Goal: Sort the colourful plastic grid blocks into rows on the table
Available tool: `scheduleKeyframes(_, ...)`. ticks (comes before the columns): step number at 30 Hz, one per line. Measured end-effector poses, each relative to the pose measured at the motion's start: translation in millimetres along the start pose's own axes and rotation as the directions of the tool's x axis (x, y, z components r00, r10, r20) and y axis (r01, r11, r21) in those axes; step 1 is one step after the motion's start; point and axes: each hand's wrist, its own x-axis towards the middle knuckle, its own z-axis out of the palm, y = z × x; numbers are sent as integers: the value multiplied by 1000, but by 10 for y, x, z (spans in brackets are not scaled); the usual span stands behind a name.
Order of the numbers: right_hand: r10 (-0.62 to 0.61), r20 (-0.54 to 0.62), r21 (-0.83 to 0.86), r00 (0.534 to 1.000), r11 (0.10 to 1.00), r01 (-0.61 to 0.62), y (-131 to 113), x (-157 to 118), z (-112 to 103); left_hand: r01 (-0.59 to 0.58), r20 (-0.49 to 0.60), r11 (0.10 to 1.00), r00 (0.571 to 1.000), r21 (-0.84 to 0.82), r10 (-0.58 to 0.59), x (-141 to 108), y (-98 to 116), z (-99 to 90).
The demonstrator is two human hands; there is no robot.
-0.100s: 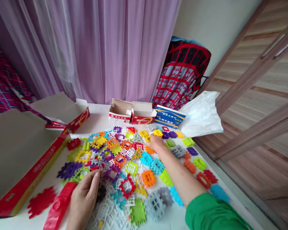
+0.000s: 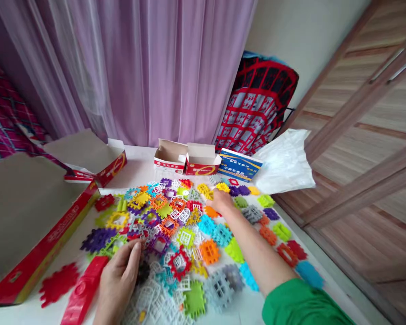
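Interlocking plastic pieces [image 2: 164, 211], mixed colours: strewn across white table [image 2: 138, 162], between and around your left hand [image 2: 121, 269] and right hand [image 2: 223, 202], set well apart. Right: far side of spread, fingers at yellow piece [image 2: 222, 187], grip unclear. Left: near side, beside long red part [image 2: 83, 293], thumb and fingertips close together, hold unclear.

Table [image 2: 138, 158]: before you, toy pieces [image 2: 209, 252] on it
Carton [image 2: 54, 234]: at your left
Boxes [image 2: 200, 169]: on the table, behind the pieces
Curtain [image 2: 176, 67]: behind the table
Cupboard [image 2: 365, 144]: to your right
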Motion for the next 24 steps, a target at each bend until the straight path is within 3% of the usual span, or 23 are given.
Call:
scheduleKeyframes(9,-100,-12,-73,995,992,99,-181,325,-270,-19,6,999,1000,-31,19,-6,-68,13)
scheduleKeyframes(15,-137,59,-142,989,979,144,-234,532,-193,-25,8,999,1000,-39,25,-19,-103,17)
scheduleKeyframes(24,-143,72,-150,987,977,153,-201,569,-52,-12,10,999,1000,-48,12,-25,-132,19)
